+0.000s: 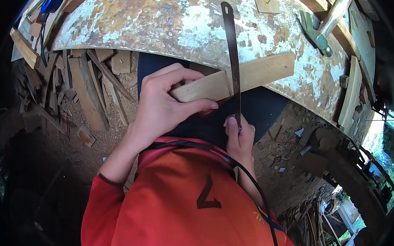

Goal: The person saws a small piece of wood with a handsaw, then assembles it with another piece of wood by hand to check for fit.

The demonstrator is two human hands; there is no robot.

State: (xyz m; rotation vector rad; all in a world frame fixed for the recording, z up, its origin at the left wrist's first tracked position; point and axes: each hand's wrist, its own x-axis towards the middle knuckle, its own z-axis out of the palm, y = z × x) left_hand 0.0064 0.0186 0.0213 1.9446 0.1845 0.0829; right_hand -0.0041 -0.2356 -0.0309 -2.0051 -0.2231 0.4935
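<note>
My left hand (161, 96) is wrapped around the near end of a pale wooden board (264, 71), thumb along its lower edge and fingers behind. The far end of the board reaches over the edge of the worktable (164, 23). A straight line crosses the wood just left of a long, narrow saw blade (231, 44). That blade stands across the board, its holed tip pointing away from me over the table. Close to my body, my right hand (239, 136) is closed around the blade's lower end, thumb laid along it.
A hammer (320, 36) with a wooden handle lies at the table's right. A small square wood piece (266, 3) rests farther back. Offcuts and planks (87, 93) cover the ground at left. A black cable (255, 182) runs down over the red shirt (179, 205).
</note>
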